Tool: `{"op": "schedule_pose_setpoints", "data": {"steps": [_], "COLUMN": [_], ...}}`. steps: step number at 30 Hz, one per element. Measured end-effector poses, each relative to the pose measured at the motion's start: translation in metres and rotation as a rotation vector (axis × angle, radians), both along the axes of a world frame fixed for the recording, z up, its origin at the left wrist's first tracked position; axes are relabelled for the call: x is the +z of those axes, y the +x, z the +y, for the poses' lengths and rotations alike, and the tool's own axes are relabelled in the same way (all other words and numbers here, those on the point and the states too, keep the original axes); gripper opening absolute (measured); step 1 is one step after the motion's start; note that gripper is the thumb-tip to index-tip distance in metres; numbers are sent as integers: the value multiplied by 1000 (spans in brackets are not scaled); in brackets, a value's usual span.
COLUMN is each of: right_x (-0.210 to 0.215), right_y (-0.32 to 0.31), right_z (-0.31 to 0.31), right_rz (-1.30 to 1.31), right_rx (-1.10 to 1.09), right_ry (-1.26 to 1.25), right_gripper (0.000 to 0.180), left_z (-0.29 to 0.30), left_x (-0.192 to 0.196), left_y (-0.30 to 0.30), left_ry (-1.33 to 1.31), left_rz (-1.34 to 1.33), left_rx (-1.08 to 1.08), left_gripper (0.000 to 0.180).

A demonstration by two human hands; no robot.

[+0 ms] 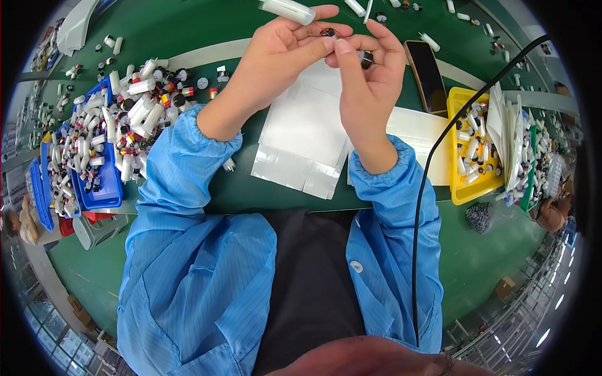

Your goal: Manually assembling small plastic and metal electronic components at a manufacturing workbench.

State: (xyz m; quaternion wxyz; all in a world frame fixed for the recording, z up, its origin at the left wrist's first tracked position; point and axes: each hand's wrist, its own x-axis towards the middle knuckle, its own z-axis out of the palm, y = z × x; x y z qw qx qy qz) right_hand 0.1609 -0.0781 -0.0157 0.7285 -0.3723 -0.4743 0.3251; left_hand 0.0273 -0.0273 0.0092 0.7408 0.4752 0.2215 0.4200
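Observation:
Both of my hands are raised over the far half of the green bench, fingertips meeting. My left hand (266, 66) is closed, with a white translucent cylinder (288, 10) lying along its fingers. Between the two hands a small dark round part (327, 32) with thin reddish wires shows at the fingertips. My right hand (371, 81) pinches thumb against finger at those wires, and a black round cap-like part (365, 59) sits inside its curled fingers. What exactly the pinching tips grip is partly hidden. Beneath the hands lie white sheets (304, 125) with a clear plastic edge.
White cylinders (144, 106) with red, yellow and black parts heap at left, around a blue tray (103, 199). A phone (426, 78) lies to the right, beside a yellow bin (461, 195) of similar parts. A black cable (433, 147) crosses in front of my right side.

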Motion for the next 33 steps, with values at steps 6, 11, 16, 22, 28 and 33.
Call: {"op": "schedule_pose_setpoints", "data": {"steps": [6,11,16,22,28,33], "right_x": [0,6,31,18,17,29], "right_y": [7,35,38,31,27,18], "right_z": [5,8,3,7,7,1], "right_rz": [-463,-118,64,167,110,87], "right_rx": [-301,-6,188,330,318,223], "right_ry": [177,-7,-324,-285,-290,-317], "right_gripper": [46,28,22,8,8,8], "left_z": [12,14,7,6,9,7], "left_x": [12,29,34,33,27,23], "left_y": [-12,-20,-17,-17,-19,-22], "left_ry": [-38,-43,-3,188,368,217], "left_rz": [77,156,250,350,447,222], "left_rx": [153,118,82,57,43,-43], "left_gripper": [42,43,40,37,34,34]}}
